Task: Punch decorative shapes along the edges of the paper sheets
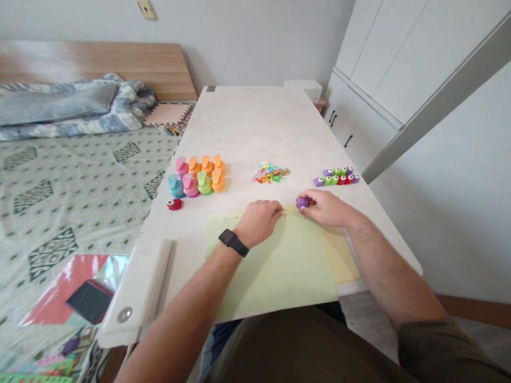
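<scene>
My right hand is closed around a small purple paper punch at the far edge of a pale green sheet of paper. My left hand, with a black watch on its wrist, rests on the same sheet with fingers curled at its top edge; what the fingertips pinch is too small to name. A yellow sheet lies under the green one. Beyond the hands lies a pile of colourful paper cut-outs.
Several larger pastel punches and a red one stand at the left of the white table. A row of small punches sits at the right. A bed with red paper and a dark object lies left; white cupboards stand right.
</scene>
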The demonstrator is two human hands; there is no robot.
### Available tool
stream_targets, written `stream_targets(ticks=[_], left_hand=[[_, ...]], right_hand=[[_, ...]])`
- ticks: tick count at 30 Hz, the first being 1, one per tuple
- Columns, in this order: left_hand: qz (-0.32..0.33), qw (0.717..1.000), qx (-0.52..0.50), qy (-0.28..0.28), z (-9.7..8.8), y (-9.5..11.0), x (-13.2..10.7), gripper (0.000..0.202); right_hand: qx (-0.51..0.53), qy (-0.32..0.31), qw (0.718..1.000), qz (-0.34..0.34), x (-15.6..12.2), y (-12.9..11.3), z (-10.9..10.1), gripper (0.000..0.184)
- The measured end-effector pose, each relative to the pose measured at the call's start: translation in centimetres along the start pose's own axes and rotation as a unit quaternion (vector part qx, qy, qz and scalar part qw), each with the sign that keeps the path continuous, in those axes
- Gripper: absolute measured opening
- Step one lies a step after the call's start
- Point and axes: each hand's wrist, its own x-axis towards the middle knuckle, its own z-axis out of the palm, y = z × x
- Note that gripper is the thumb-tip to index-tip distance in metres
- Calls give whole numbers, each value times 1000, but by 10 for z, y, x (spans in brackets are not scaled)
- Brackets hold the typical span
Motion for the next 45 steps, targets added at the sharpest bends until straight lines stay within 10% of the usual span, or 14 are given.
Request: stream_targets(ticks=[45], left_hand=[[45, 999, -27, 5, 1, 0, -26, 16]], right_hand=[[259, 71, 957, 112, 19, 5, 15, 33]])
